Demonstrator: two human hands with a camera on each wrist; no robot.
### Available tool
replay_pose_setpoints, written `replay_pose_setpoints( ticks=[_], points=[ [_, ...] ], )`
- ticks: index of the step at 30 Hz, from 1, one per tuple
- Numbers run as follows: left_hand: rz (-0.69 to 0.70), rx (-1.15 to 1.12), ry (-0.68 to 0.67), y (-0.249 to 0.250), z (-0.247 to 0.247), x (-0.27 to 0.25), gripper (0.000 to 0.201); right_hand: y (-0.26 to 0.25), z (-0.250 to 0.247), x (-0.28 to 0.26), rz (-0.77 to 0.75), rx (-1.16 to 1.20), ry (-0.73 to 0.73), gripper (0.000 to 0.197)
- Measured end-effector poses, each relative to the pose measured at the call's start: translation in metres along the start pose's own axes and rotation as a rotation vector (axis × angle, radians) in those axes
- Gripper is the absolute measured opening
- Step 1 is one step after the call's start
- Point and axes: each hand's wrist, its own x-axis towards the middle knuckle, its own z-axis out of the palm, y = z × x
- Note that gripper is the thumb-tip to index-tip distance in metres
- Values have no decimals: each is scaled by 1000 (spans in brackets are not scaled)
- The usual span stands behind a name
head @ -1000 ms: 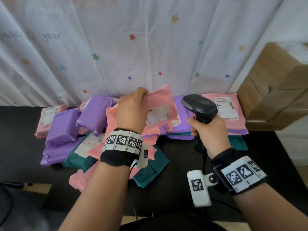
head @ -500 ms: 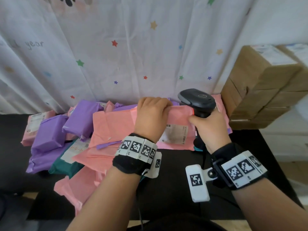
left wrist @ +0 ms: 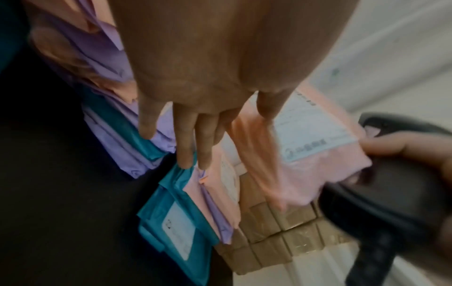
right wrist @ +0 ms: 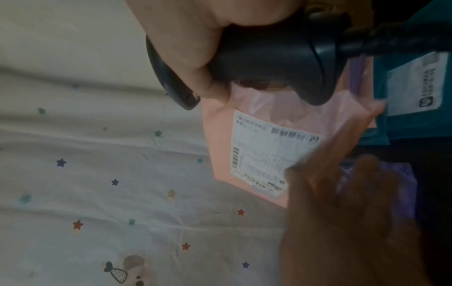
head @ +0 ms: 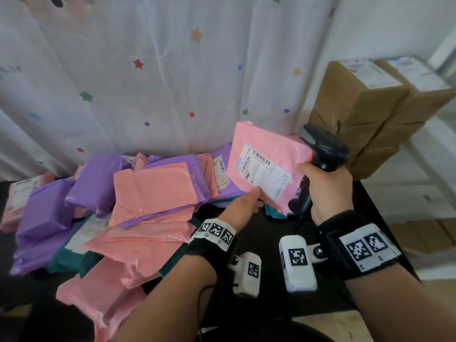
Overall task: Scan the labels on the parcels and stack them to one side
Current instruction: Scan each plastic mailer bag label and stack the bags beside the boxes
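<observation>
A pink parcel (head: 261,139) (left wrist: 305,174) (right wrist: 221,145) stands tilted upright above the table, its white label (head: 264,171) facing me. My left hand (head: 244,208) (left wrist: 195,116) (right wrist: 342,203) holds its lower left corner, thumb on the front by the label, fingers behind. My right hand (head: 328,191) (right wrist: 186,38) grips a black scanner (head: 325,149) (left wrist: 403,203) (right wrist: 269,58) at the parcel's right edge, and its thumb touches that edge. A loose heap of pink (head: 153,191), purple (head: 98,178) and teal (head: 66,257) parcels lies to the left.
A few flat parcels, a teal one (head: 274,213) (left wrist: 176,222) among them, lie under the raised parcel. Stacked cardboard boxes (head: 357,114) stand at the right. A star-print curtain (head: 172,70) hangs behind the black table (head: 266,233). The scanner's cable hangs down.
The pink parcel has risen and swung right, tipping upright beside the scanner with its label towards me. My left hand's hold has moved from its top edge to its lower corner.
</observation>
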Motion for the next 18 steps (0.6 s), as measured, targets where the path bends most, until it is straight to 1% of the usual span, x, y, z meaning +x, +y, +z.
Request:
replay_pose_setpoints(
  ticks=[2, 5, 8, 11, 15, 18],
  points=[
    [23, -121, 45, 5, 0, 2, 39, 4, -3, 0, -5, 26, 11, 25],
    [111, -314, 143, 12, -8, 2, 30, 12, -7, 0, 6, 31, -6, 24],
    [209, -448, 166, 18, -18, 3, 26, 25, -8, 0, 34, 60, -38, 26],
    [265, -533, 181, 24, -26, 5, 20, 34, -8, 1, 42, 47, -74, 24],
    [279, -516, 284, 29, -37, 10, 20, 37, -7, 3, -3, 11, -67, 21],
    [284, -383, 374, 27, -45, 12, 20, 35, -8, 2, -31, 1, -75, 24]
  ],
)
